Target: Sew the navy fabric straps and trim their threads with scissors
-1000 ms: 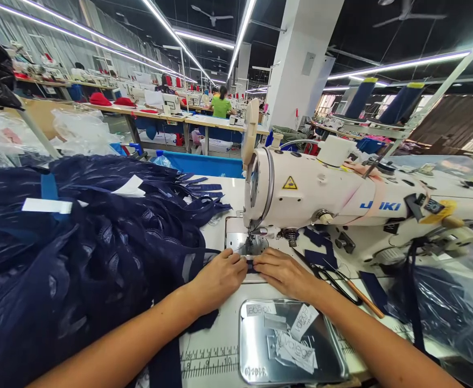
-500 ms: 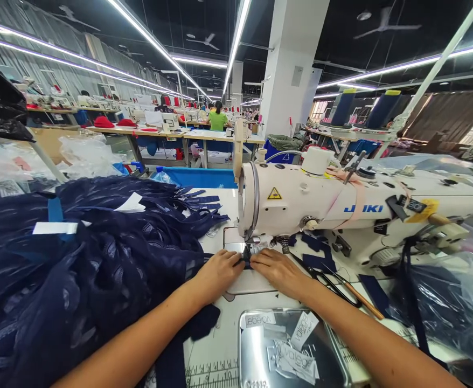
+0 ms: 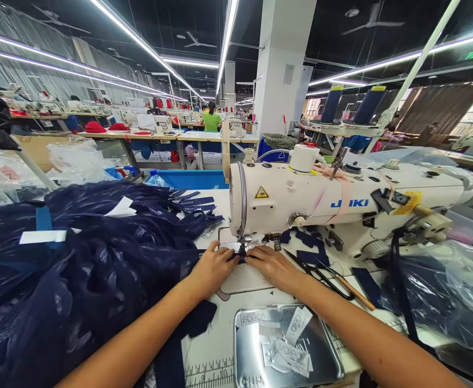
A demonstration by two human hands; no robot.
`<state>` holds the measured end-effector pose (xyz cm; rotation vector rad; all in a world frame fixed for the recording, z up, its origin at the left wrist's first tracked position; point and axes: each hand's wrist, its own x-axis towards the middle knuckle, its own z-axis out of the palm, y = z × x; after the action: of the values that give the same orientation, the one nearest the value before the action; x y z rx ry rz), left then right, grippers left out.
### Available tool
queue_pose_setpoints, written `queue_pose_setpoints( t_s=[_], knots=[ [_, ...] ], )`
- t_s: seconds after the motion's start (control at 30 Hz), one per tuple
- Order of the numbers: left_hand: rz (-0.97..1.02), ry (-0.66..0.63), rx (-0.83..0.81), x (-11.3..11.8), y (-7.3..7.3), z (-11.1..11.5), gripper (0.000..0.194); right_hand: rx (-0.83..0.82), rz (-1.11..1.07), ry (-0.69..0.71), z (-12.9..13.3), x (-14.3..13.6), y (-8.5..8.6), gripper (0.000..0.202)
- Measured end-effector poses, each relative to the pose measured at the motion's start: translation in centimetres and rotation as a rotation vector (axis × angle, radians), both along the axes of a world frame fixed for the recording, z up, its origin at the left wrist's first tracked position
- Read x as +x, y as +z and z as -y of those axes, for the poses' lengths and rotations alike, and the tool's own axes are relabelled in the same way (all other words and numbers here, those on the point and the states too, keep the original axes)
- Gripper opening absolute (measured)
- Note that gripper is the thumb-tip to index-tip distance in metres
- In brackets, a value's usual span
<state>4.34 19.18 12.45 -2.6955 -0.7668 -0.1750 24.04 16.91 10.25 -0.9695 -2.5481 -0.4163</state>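
Observation:
My left hand [image 3: 213,268] and my right hand [image 3: 272,264] lie on either side of the presser foot [image 3: 242,249] of a white sewing machine [image 3: 277,194]. Under their fingertips, a small dark navy fabric piece [image 3: 242,258] is held at the needle. The fingers of both hands are bent and close together, and they cover most of this piece. Left of my left hand spreads a big heap of navy sheer garments [image 3: 111,269]. Below the hands, a shiny metal tray [image 3: 248,345] carries several white printed labels [image 3: 291,353].
Black scissors [image 3: 321,277] and a wooden-handled tool [image 3: 355,291] lie right of my right hand. Navy scraps [image 3: 309,245] rest beneath the machine arm. A plastic bag [image 3: 442,291] with dark contents sits at the far right. Farther back, a person in green [image 3: 211,119] is among other machines.
The whole view has shifted, so everything appears slightly farther left. Both hands stay at the presser foot with the navy fabric, and little else differs.

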Motion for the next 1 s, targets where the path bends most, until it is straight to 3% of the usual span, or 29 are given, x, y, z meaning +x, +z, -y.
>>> queue_pose_setpoints(
  t_s=[0.47,1.0],
  knots=[
    [-0.033,0.001,0.004,0.1,-0.1,-0.4,0.023,0.016,0.0,-0.02,-0.3,0.1,-0.3,0.028],
    [-0.084,0.048,-0.002,0.6,0.4,-1.1,0.026,-0.124,-0.079,-0.131,-0.1,-0.2,-0.3,0.03]
  ],
)
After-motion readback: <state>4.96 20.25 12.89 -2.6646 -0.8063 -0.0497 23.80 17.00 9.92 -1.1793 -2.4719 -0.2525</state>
